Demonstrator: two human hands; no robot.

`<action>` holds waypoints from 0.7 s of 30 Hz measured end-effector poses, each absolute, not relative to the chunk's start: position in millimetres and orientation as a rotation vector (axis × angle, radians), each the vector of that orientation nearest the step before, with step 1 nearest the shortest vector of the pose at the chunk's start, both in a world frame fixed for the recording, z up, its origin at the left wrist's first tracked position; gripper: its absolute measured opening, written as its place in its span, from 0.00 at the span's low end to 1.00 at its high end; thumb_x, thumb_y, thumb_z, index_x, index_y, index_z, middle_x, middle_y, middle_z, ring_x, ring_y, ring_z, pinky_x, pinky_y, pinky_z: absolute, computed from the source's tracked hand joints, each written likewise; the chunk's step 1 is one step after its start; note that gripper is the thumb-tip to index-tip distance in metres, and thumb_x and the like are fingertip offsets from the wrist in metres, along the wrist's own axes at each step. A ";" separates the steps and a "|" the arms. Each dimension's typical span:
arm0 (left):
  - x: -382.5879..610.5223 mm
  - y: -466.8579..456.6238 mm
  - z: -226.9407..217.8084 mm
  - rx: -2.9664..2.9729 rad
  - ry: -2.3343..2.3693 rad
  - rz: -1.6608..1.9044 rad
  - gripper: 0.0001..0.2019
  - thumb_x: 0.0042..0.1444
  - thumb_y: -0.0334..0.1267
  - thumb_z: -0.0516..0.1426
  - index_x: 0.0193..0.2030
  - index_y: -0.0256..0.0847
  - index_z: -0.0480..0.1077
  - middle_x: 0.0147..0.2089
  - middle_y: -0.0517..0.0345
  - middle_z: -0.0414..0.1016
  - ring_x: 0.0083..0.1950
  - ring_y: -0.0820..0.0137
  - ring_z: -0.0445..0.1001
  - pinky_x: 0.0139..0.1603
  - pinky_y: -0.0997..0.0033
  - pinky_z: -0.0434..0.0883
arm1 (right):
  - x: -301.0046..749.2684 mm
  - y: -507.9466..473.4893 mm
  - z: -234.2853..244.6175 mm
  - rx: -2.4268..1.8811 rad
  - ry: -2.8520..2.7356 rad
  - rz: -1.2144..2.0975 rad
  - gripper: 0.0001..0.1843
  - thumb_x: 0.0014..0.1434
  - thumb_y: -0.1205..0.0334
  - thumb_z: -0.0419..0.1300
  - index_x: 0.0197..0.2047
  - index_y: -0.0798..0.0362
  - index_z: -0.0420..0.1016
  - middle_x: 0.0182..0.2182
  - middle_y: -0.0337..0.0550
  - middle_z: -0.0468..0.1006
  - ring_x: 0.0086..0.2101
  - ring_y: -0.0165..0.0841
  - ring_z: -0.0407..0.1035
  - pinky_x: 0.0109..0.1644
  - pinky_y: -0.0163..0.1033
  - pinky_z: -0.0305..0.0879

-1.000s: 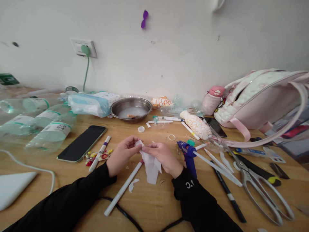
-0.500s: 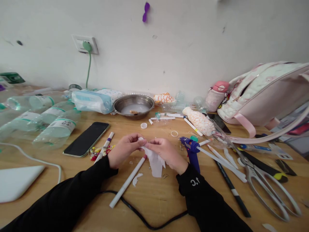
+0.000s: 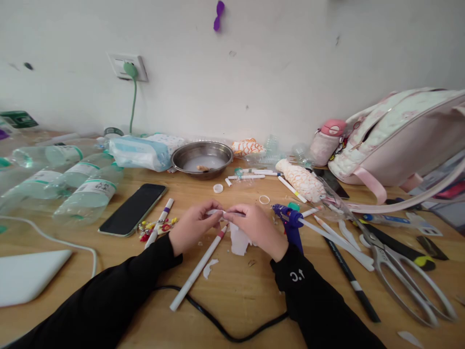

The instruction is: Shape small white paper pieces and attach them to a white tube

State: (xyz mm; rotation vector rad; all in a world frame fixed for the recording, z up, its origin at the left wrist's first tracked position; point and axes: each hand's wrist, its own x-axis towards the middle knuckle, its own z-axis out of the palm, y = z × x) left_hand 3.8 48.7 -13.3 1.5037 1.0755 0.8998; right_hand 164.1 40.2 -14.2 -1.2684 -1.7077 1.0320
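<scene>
Between my two hands is a piece of thin white paper (image 3: 240, 241), pinched at its upper edge and hanging toward the table. My left hand (image 3: 196, 227) is closed on its left end, thumb against fingertips. My right hand (image 3: 257, 229) pinches the same edge further right, its fingers curled over and partly hidden. Just below the hands lies a white marker with a pink band (image 3: 198, 271), slanting to the lower left. A small torn white scrap (image 3: 209, 268) rests beside it. The blue hot glue gun (image 3: 290, 225) stands right of my right hand, a long glue stick in its back.
Behind are a steel bowl (image 3: 202, 160) of cloudy liquid and a white fish-shaped piece with orange scales (image 3: 301, 180). Left are plastic bottles (image 3: 90, 194) and a phone (image 3: 132, 209). Right lie large scissors (image 3: 403, 276), a black pencil (image 3: 350, 278) and a backpack (image 3: 407, 135). A black cable (image 3: 218, 325) crosses in front.
Both hands have drawn the paper's upper edge out flatter, and the right hand has turned over it. Less of the paper hangs below. The whole view has shifted slightly.
</scene>
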 end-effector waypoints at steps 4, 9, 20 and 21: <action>1.8 48.9 -12.5 1.634 1.108 0.829 0.07 0.47 0.41 0.57 0.26 0.39 0.70 0.22 0.63 0.71 0.24 0.71 0.69 0.28 0.75 0.63 | 166.1 41.5 -14.9 -1.338 -1.771 0.886 0.10 0.51 0.58 0.59 0.23 0.52 0.76 0.18 0.36 0.72 0.22 0.29 0.62 0.26 0.34 0.49; 1.2 48.5 -13.1 1.744 1.227 0.814 0.08 0.49 0.41 0.54 0.25 0.40 0.68 0.19 0.65 0.68 0.22 0.72 0.64 0.25 0.75 0.58 | 168.8 47.6 -21.9 -1.416 -1.836 0.765 0.07 0.52 0.62 0.59 0.26 0.52 0.77 0.23 0.40 0.76 0.25 0.32 0.66 0.27 0.35 0.53; 1.9 45.8 -14.1 1.875 1.250 0.722 0.11 0.51 0.43 0.52 0.28 0.39 0.69 0.21 0.66 0.65 0.25 0.72 0.63 0.27 0.75 0.58 | 161.2 33.9 -11.7 -1.467 -2.098 0.404 0.08 0.56 0.65 0.54 0.32 0.52 0.75 0.30 0.41 0.78 0.31 0.31 0.69 0.31 0.33 0.53; 1.8 45.9 -14.4 1.875 1.250 0.722 0.11 0.51 0.42 0.52 0.27 0.39 0.69 0.20 0.66 0.64 0.25 0.73 0.62 0.27 0.75 0.58 | 159.9 33.4 -12.5 -1.486 -2.114 0.362 0.08 0.56 0.65 0.54 0.31 0.52 0.75 0.29 0.41 0.78 0.30 0.31 0.69 0.30 0.33 0.53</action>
